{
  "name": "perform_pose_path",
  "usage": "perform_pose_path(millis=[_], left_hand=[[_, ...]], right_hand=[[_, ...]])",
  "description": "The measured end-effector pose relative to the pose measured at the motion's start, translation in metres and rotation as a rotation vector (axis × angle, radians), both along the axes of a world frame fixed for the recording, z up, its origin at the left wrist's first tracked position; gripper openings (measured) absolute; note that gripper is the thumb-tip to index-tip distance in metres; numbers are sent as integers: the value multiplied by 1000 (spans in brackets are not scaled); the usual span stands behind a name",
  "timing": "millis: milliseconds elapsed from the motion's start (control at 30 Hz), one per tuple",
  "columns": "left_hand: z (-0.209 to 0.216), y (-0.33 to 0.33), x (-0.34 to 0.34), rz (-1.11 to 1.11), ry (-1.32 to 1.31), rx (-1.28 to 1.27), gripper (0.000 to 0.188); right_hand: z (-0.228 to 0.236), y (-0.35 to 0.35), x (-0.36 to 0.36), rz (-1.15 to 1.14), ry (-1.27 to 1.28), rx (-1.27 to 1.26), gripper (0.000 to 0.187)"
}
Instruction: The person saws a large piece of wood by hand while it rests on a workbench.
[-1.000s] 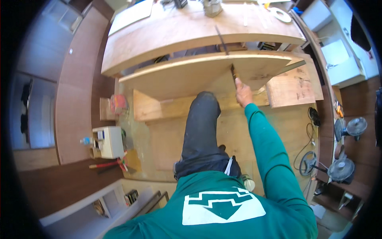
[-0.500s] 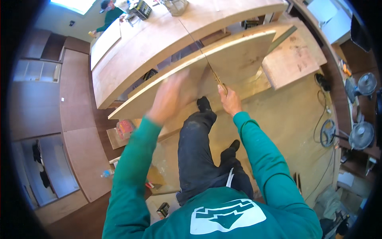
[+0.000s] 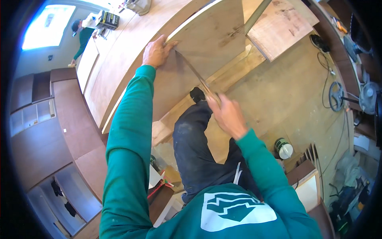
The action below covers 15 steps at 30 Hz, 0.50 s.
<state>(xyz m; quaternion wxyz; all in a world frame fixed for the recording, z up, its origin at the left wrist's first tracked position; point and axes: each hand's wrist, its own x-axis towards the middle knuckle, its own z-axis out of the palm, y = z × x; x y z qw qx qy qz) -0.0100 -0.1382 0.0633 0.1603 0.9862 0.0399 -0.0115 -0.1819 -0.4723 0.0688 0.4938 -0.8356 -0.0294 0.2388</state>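
A large wooden panel (image 3: pixel 207 47) with a pale top edge stands on its edge in front of me, leaning along a curved wooden bench. My left hand (image 3: pixel 156 51) grips its top edge, thumb and forefinger toward the saw. In my right hand (image 3: pixel 229 115) is the handle of a handsaw (image 3: pixel 193 71), its long thin blade seen at a slant. The blade's far end meets the panel's edge beside my left thumb; its teeth are too small to make out. My fingers wrap the handle, with the blade running up and left.
Behind the panel lies the curved bench (image 3: pixel 119 47), with a dark box (image 3: pixel 107 20) on it. Another person (image 3: pixel 82 40) works at the far left. A board (image 3: pixel 278 28) lies at right. A round can (image 3: pixel 283 148) stands near my right forearm; fans (image 3: pixel 370 95) stand farther right.
My left hand has gone from a blur before the panel to its top edge. The saw has come down, its tip now at that edge. My view has shifted to the right.
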Motion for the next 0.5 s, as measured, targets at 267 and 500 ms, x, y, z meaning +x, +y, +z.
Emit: perform_pose_path(millis=[267,500], left_hand=[[-7,21,4,-31,-85,-68,51],[0,-22,-1,13,-70,-122,45]], right_hand=[[58,-106,-88,-25,7,-65,56],[-31,62,88,9,-106,-46,72]])
